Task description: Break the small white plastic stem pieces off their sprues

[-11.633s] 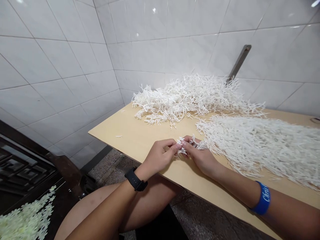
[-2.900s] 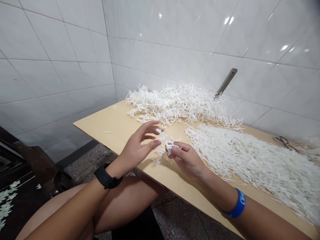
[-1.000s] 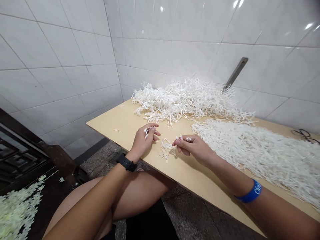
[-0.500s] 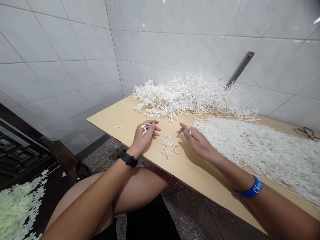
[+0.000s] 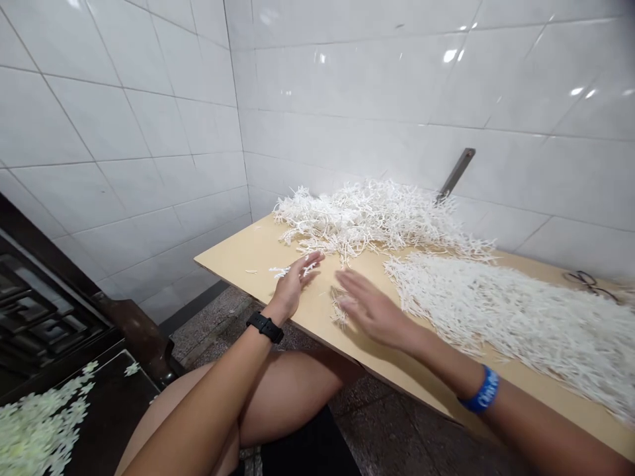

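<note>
My left hand [image 5: 292,284] is above the tabletop near its front edge, with a thin white branched sprig [image 5: 280,272] held between thumb and fingers. The sprig's tips stick out on both sides of the hand. Just to the right, my right hand [image 5: 372,309] has its fingers stretched out and slightly blurred, and nothing shows in it. It partly covers a small pile of short white stems [image 5: 338,316] on the table. Behind both hands lies a large tangled heap of white branched sprigs [image 5: 367,215].
A wide layer of short white pieces [image 5: 501,304] covers the right of the wooden tabletop [image 5: 228,258]. A metal strip [image 5: 456,173] leans against the tiled wall. Dark-handled scissors [image 5: 590,283] lie at the far right. Pale green-white petals [image 5: 40,423] sit on a dark wooden chair [image 5: 106,383].
My right hand has moved left over the small pile, its fingers straightening; the white stems seen at its fingers are no longer visible. My left hand still has the sprig. The view has tilted upward.
</note>
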Action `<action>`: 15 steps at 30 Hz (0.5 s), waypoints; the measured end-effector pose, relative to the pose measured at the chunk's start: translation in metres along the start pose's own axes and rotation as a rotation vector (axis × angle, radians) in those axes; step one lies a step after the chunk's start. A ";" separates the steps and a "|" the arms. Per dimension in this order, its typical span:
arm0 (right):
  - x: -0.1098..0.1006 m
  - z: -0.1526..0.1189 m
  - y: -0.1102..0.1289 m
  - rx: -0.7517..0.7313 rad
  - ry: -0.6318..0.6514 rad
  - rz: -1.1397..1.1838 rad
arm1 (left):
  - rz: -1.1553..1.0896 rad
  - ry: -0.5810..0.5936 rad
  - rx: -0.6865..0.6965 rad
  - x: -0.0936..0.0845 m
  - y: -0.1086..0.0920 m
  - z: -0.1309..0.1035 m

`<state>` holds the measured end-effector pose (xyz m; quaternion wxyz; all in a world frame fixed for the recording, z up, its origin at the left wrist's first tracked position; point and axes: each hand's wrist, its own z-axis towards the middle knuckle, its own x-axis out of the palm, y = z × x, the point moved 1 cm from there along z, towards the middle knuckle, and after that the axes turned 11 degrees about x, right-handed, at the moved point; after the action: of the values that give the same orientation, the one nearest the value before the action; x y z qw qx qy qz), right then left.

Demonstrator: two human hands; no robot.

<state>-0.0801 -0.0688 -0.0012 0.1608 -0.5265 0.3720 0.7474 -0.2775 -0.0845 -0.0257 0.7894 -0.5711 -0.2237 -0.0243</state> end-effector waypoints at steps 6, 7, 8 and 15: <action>0.046 0.043 0.038 -0.102 0.121 -0.218 | 0.069 -0.418 0.063 -0.015 0.013 0.008; 0.045 0.046 0.030 -0.063 0.119 -0.246 | 0.072 -0.420 0.063 -0.017 0.014 0.009; 0.041 0.045 0.018 -0.024 0.118 -0.276 | 0.071 -0.419 0.064 -0.018 0.015 0.010; -0.029 -0.009 -0.097 0.317 0.067 -0.536 | 0.105 -0.352 0.064 -0.018 0.018 0.009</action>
<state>-0.0012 -0.0064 -0.0140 0.4199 -0.5985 0.3368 0.5934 -0.2909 -0.0738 -0.0466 0.7561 -0.5518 -0.3292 0.1244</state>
